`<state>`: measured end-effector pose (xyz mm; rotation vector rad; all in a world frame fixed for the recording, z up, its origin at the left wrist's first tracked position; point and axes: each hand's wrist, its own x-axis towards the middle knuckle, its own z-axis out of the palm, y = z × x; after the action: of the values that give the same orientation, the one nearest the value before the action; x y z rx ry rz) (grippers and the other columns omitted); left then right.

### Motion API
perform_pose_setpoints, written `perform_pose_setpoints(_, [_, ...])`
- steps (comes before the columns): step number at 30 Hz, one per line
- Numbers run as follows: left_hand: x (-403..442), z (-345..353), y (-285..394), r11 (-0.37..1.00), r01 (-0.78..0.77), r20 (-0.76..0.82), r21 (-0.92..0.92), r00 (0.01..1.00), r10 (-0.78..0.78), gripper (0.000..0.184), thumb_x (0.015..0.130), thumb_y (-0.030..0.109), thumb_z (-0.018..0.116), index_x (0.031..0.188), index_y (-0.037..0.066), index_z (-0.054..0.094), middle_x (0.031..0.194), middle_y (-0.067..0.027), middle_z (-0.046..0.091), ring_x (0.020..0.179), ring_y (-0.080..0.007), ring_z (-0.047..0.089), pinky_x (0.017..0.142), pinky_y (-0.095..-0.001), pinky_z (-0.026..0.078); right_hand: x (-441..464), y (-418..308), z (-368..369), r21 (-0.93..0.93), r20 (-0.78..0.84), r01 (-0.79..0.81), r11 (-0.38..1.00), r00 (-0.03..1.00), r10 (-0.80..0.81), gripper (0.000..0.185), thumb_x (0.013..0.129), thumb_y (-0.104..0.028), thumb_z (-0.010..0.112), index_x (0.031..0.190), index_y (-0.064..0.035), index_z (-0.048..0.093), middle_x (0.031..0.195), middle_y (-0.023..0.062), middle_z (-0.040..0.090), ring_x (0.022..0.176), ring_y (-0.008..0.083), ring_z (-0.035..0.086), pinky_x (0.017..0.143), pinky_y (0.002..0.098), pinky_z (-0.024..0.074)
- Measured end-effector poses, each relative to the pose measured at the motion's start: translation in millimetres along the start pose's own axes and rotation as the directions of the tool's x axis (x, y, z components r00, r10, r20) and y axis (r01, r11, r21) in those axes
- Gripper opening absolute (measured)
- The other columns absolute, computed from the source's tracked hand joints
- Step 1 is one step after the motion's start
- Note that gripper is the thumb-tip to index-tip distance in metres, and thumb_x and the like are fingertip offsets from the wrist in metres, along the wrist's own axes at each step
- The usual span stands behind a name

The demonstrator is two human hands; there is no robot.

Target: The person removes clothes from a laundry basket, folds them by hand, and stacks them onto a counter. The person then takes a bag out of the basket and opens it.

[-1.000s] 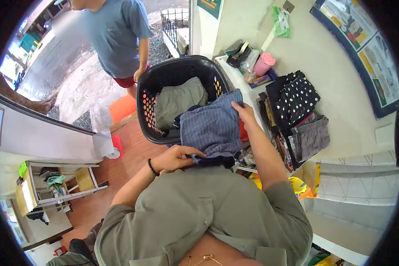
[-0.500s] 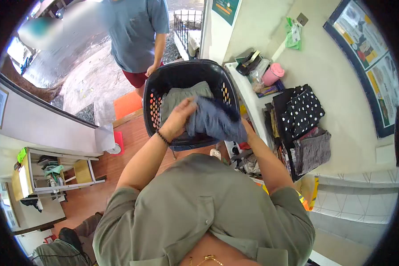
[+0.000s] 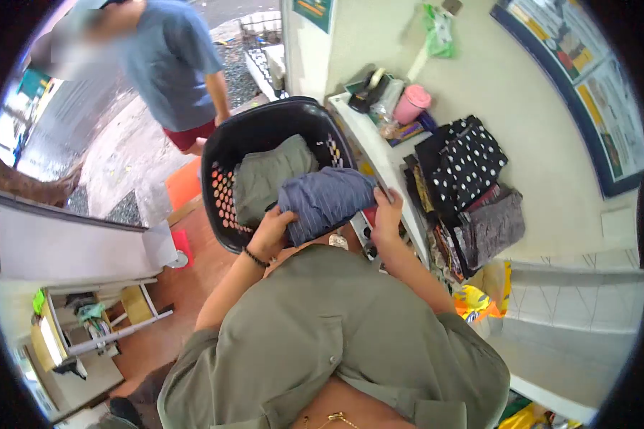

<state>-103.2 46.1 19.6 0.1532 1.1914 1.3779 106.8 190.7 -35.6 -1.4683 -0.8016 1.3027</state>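
Note:
A folded blue-grey garment (image 3: 325,200) is stretched between my two hands over the near part of a black laundry basket (image 3: 222,150). My left hand (image 3: 270,232) pinches its left edge, with a dark beaded bracelet on that wrist. At its right end, my right hand (image 3: 386,214) grips the cloth between thumb and fingers. Inside the basket lies a grey-green garment (image 3: 268,179), partly covered by the blue-grey one. What kind of clothing the blue-grey piece is, I cannot tell.
A person in a blue shirt (image 3: 172,64) stands beyond the basket in the doorway. On the right, a white counter (image 3: 379,161) bears a pink cup (image 3: 412,104), a tape dispenser (image 3: 368,91) and stacked folded clothes (image 3: 472,168). A shelf (image 3: 122,314) stands at left.
The blue-grey garment was blurred and loose; now it is flatter and held taut at both ends. My view has turned, and the person has leaned forward.

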Motion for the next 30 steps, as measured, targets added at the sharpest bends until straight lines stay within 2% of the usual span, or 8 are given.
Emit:
perform_pose_setpoints(2, [-7.2,1.9,-19.8,0.998,0.059,0.109,0.015,0.992,-0.060,0.031,0.082,0.008,0.063,0.110,-0.003,0.062,0.092,-0.0066,0.067,0.083,-0.0178,0.065,0.072,-0.0323,0.053,-26.7,-16.9,-17.0,0.322,0.422,-0.604,0.729,0.781,0.461,0.047,0.089,-0.034,0.069,0.124,-0.0046,0.057,0.106,0.0104,0.064,0.096,0.0260,0.062,0.087,0.0401,0.0498])
perform_pose_setpoints(3, [-8.4,-5.6,-25.7,0.988,0.110,0.185,0.109,0.974,-0.129,0.031,0.082,0.007,0.063,0.111,-0.003,0.063,0.094,-0.0061,0.067,0.086,-0.0164,0.064,0.073,-0.0314,0.052,-51.6,-27.4,-14.7,0.307,0.617,-0.718,0.625,0.650,0.443,0.057,0.090,-0.041,0.067,0.132,-0.0062,0.052,0.119,0.0119,0.062,0.106,0.0303,0.061,0.095,0.0443,0.0484])
perform_pose_setpoints(5, [-10.8,-2.0,-28.7,0.925,0.172,0.265,0.339,0.926,-0.269,0.031,0.083,0.007,0.063,0.113,-0.001,0.063,0.098,-0.0046,0.067,0.090,-0.0133,0.063,0.076,-0.0291,0.051,-72.2,-49.1,-19.4,0.018,0.522,-0.813,0.582,0.504,0.688,0.053,0.091,-0.039,0.064,0.132,-0.0068,0.053,0.124,0.0094,0.062,0.118,0.0300,0.057,0.106,0.0455,0.0411])
perform_pose_setpoints(8, [-32.6,21.0,-11.8,0.816,0.127,0.324,0.564,0.875,-0.360,0.031,0.087,0.009,0.064,0.117,0.001,0.063,0.104,-0.0020,0.067,0.093,-0.0092,0.061,0.079,-0.0257,0.050,-87.4,-63.5,-18.1,0.127,0.706,-0.709,0.694,0.556,0.439,0.053,0.093,-0.034,0.063,0.135,-0.0057,0.050,0.129,0.0111,0.059,0.121,0.0305,0.056,0.108,0.0474,0.0395])
perform_pose_setpoints(17, [-31.0,47.6,-12.6,0.906,-0.011,0.778,0.423,0.518,-0.357,0.051,0.092,0.009,0.063,0.140,0.002,0.045,0.131,-0.0071,0.057,0.116,-0.0161,0.055,0.100,-0.0305,0.044,-73.4,-160.9,-84.4,0.325,0.250,-0.129,0.937,0.967,0.046,0.049,0.081,-0.002,0.067,0.128,-0.0085,0.053,0.116,0.0102,0.064,0.104,0.0278,0.064,0.092,0.0481,0.0528])
perform_pose_setpoints(21, [-19.1,44.9,-17.1,0.808,-0.213,0.694,0.549,0.654,-0.299,0.049,0.092,0.006,0.062,0.138,0.002,0.047,0.130,-0.0090,0.057,0.119,-0.0183,0.055,0.102,-0.0328,0.044,-36.6,-229.0,-161.4,0.391,0.159,0.169,0.905,0.956,-0.247,0.054,0.082,-0.023,0.067,0.132,-0.0075,0.052,0.122,0.0120,0.062,0.110,0.0290,0.061,0.098,0.0479,0.0486])
perform_pose_setpoints(26, [-5.1,36.3,-11.5,0.742,-0.313,0.617,0.593,0.769,-0.169,0.047,0.092,0.007,0.063,0.137,0.003,0.048,0.126,-0.0080,0.058,0.114,-0.0177,0.057,0.097,-0.0319,0.047,51.5,-249.5,-271.6,0.395,0.021,0.063,0.917,0.997,-0.078,0.061,0.080,-0.030,0.068,0.129,0.0008,0.052,0.126,0.0176,0.060,0.109,0.0343,0.061,0.098,0.0474,0.0487])
perform_pose_setpoints(30, [1.8,36.3,-14.4,0.762,-0.290,0.560,0.580,0.821,-0.113,0.045,0.092,0.006,0.063,0.135,0.003,0.049,0.124,-0.0076,0.059,0.107,-0.0176,0.059,0.093,-0.0312,0.049,155.3,-169.4,-355.5,-0.332,-0.380,0.047,0.942,0.908,-0.179,0.072,0.084,-0.038,0.065,0.139,0.0045,0.044,0.140,0.0242,0.049,0.124,0.0387,0.052,0.106,0.0464,0.0414])
